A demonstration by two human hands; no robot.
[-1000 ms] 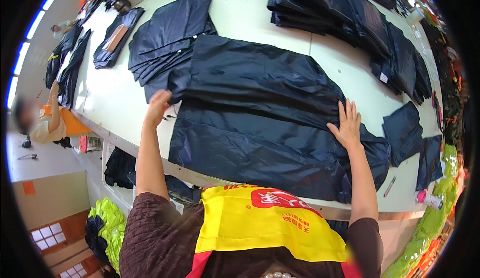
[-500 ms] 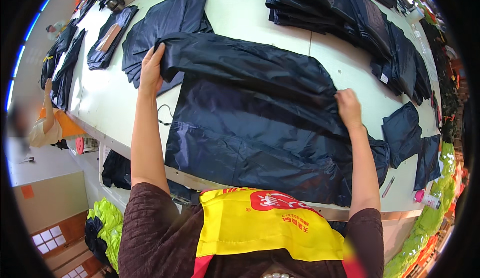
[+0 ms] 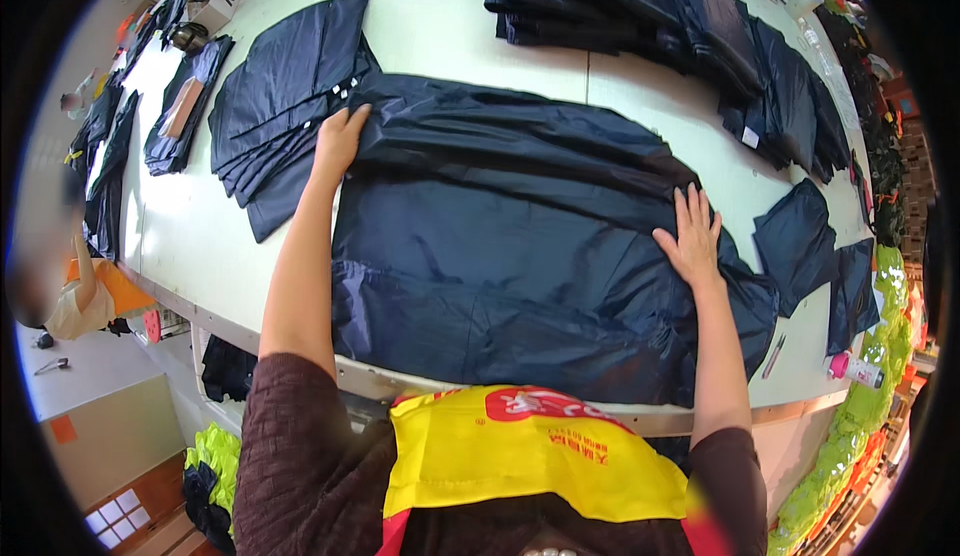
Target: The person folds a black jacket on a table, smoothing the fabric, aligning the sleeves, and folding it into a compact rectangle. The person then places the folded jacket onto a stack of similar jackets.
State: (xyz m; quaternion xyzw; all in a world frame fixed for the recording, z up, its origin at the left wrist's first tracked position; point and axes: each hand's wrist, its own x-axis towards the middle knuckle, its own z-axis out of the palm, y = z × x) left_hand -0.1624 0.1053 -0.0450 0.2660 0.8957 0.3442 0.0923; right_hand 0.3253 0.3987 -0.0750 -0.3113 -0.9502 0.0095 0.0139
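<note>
A dark navy garment [image 3: 490,226] of thin shiny fabric lies spread in front of me, with a folded band of cloth along its far side. At the far left end of that band, my left hand [image 3: 342,142] is closed on the garment's edge, its fingertips partly hidden. My right hand [image 3: 692,237] rests flat on the garment's right part, fingers spread. Gathered, wrinkled cloth bulges beyond this hand toward the table's right side. Just beyond my left hand is a stack of folded dark pieces [image 3: 290,66] with small white tags.
Thick piles of dark garments [image 3: 640,16] fill the far right of the pale table [image 3: 455,41]. Small folded dark pieces [image 3: 795,246], a pen [image 3: 773,356] and a pink-capped bottle [image 3: 856,370] lie at right. Lime-green cloth [image 3: 870,356] hangs past the edge. Another person [image 3: 85,296] is at left.
My right hand has gone from gripping the garment's right edge to lying spread on it. My left hand has lowered the far left end onto the table. The view has shifted slightly.
</note>
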